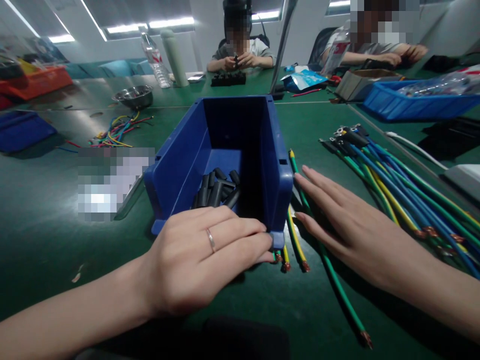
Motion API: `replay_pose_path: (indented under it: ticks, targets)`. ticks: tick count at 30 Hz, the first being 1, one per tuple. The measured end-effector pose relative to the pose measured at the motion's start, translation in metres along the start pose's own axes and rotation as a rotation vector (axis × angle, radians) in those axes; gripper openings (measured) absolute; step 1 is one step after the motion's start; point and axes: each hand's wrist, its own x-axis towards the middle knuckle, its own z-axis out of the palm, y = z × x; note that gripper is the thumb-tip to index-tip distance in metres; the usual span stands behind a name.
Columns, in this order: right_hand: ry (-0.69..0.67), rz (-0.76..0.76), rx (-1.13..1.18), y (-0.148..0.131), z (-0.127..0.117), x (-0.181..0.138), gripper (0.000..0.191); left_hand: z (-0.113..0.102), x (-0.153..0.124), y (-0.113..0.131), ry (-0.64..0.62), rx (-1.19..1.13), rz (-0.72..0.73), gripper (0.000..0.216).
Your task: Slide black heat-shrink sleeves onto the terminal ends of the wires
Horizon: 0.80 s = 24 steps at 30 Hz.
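A blue plastic bin [187,165] stands in front of me on the green table, with several short black tubes [217,192] in its bottom. My left hand [202,260], a ring on one finger, lies flat across the bin's low front lip with fingers stretched toward its right corner, holding nothing. My right hand [348,227] rests flat and open beside the bin's right wall, its fingers spread over green and yellow-green wires [296,240] with bare copper ends.
A bundle of blue, green and yellow wires [397,185] fans out at right. Further back are a steel bowl [135,96], loose coloured wires [116,131], two bottles, blue trays [393,105] and two seated people across the table.
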Motion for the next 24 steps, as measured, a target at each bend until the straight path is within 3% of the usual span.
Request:
replay_pose_path:
  ticks: [7, 12, 17, 20, 22, 24]
  targets:
    - [-0.014, -0.044, -0.022, 0.007, -0.010, 0.003, 0.038, -0.011, 0.005, 0.002, -0.036, -0.129, -0.179, 0.016]
    - [-0.051, 0.044, 0.069, 0.001, -0.017, -0.001, 0.022, -0.005, 0.005, 0.001, 0.008, -0.138, -0.179, 0.015]
    - [-0.038, 0.273, 0.278, 0.002, -0.021, 0.002, 0.034, -0.001, 0.002, 0.003, 0.019, -0.159, -0.193, 0.009]
    - [-0.138, 0.445, 0.524, 0.007, -0.028, 0.012, 0.044, -0.001, 0.002, 0.004, 0.017, -0.174, -0.213, 0.008]
    - [-0.201, 0.488, 0.623, 0.013, -0.032, 0.016, 0.042, -0.002, 0.002, 0.005, 0.035, -0.176, -0.237, 0.009]
    - [-0.153, 0.449, 0.577, 0.019, -0.033, 0.017, 0.040, -0.002, 0.002, 0.005, 0.071, -0.149, -0.256, 0.009]
